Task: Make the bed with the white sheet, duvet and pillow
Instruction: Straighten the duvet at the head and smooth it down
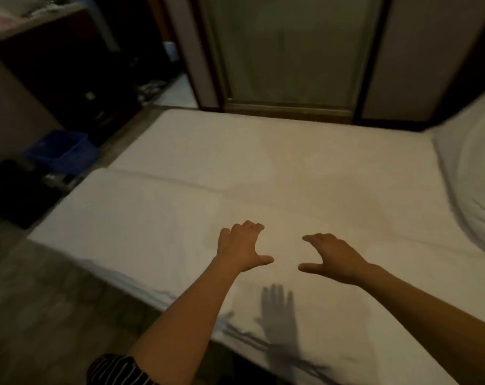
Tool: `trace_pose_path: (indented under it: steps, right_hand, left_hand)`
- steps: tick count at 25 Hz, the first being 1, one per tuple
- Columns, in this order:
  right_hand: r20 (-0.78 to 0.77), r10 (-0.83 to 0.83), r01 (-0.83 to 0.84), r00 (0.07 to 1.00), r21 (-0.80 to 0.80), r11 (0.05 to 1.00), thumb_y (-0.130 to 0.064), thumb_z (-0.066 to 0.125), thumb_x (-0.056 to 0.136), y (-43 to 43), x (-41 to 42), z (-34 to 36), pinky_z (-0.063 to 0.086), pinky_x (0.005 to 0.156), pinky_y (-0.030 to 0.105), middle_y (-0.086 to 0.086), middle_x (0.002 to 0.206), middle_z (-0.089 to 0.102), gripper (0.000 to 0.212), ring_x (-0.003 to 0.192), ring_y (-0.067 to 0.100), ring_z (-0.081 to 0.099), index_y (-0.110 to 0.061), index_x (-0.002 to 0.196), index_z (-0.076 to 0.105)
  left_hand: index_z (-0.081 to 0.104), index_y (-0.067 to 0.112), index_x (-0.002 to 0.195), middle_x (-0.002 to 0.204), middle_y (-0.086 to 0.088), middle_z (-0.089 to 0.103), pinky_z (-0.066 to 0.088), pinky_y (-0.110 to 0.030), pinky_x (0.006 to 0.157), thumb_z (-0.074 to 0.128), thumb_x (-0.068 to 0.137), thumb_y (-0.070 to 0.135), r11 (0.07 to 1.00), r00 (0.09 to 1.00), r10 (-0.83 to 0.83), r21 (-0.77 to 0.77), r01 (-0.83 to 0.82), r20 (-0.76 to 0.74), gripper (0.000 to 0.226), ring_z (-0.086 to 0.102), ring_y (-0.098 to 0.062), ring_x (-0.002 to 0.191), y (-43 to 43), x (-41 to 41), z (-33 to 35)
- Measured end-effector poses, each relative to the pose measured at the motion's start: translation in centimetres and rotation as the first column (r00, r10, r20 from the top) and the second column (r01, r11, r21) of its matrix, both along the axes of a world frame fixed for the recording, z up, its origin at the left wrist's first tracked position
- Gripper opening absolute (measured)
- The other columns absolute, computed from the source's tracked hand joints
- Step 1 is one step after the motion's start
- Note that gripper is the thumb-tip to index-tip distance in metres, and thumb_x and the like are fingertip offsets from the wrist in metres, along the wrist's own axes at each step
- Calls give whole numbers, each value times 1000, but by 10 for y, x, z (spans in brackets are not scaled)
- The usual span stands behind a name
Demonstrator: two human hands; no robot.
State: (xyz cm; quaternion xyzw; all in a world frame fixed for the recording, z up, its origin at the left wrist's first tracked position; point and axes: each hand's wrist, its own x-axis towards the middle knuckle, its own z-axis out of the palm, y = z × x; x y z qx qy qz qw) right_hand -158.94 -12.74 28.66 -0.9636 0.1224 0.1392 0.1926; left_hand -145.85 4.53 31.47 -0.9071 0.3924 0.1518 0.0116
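Here both hands hover empty with fingers loosely spread, left hand [242, 247] and right hand [333, 257] just above the white sheet [180, 218] covering the mattress. A ridge [166, 179] crosses it, and careless smoothing could drag the rumpled near edge loose. Bunched white bedding [474, 190], duvet or pillow, crowds the right end. A blue bin [60, 148] stands on the floor to the left.

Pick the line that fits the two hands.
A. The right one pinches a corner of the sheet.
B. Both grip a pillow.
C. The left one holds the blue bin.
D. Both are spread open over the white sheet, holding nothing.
D: the left hand and the right hand reach out over the white sheet with their fingers spread and nothing in them.
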Motion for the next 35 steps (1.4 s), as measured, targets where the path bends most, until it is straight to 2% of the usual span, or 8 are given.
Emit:
trace_pose_path:
  steps: [5, 11, 18, 21, 24, 30, 33, 35]
  right_hand:
    - [2, 193, -192, 981, -35, 981, -62, 48, 88, 112, 123, 9, 33, 105, 32, 1, 150, 32, 77, 134, 21, 34, -20, 148, 23]
    - [20, 321, -321, 947, 0, 947, -63, 47, 88, 270, 244, -10, 30, 108, 32, 1, 154, 26, 79, 137, 20, 30, -20, 149, 20]
    - [7, 235, -235, 972, 31, 971, -65, 42, 88, 330, 356, -41, 24, 110, 30, 1, 157, 19, 84, 141, 18, 22, -18, 151, 13]
    - [37, 186, -190, 982, 116, 975, -95, 6, 61, 355, 413, -51, 21, 112, 29, 3, 157, 17, 119, 142, 18, 20, -17, 151, 12]
    - [34, 215, -218, 976, 105, 970, -95, -24, 39, 382, 479, -65, 17, 114, 28, 2, 159, 10, 140, 144, 16, 15, -18, 152, 6]
    - [51, 168, -173, 985, 140, 975, -92, -18, 53, 430, 601, -78, 14, 115, 30, 4, 158, 13, 128, 145, 21, 16, -15, 151, 13]
    - [37, 94, -97, 995, 92, 991, -81, 5, 81, 456, 664, -128, 30, 104, 33, 9, 146, 42, 101, 130, 27, 46, -9, 142, 41]
    - [23, 38, -40, 999, 93, 995, -70, 14, 91, 477, 702, -174, 42, 95, 36, 8, 134, 56, 82, 117, 25, 59, -10, 132, 51]
  left_hand:
    - [30, 27, 146, 149, 2, 34, 31, -40, 105, 58, 81, 63, 982, 982, 187, -21, -187, -9, 79, 38, -21, 131, 135, 76, 10]
    - [29, 25, 146, 151, 1, 31, 29, -42, 107, 55, 83, 63, 964, 964, 262, 53, -260, -44, 78, 35, -22, 134, 297, 182, -12]
    - [27, 25, 147, 154, 2, 24, 24, -43, 110, 54, 85, 62, 981, 977, 190, 55, -185, -102, 77, 27, -22, 139, 361, 318, -48]
    - [24, 25, 148, 157, 2, 17, 17, -42, 113, 54, 86, 59, 980, 971, 197, 60, -191, -136, 77, 18, -20, 143, 389, 373, -55]
    - [20, 26, 150, 159, 3, 12, 13, -41, 115, 52, 87, 60, 971, 961, 231, 101, -217, -152, 78, 13, -19, 145, 422, 440, -50]
    - [8, 26, 152, 160, 5, -2, 5, -40, 116, 49, 88, 62, 982, 981, 153, 132, -138, -115, 84, -1, -16, 146, 463, 570, -66]
    - [-6, 28, 151, 155, 11, -19, -1, -37, 117, 34, 80, 78, 992, 989, 103, 88, -93, -107, 96, -12, -13, 146, 468, 656, -117]
    - [-10, 28, 150, 148, 12, -25, 1, -38, 117, 26, 74, 85, 997, 992, -16, 74, 25, -127, 101, -17, -11, 143, 471, 706, -164]
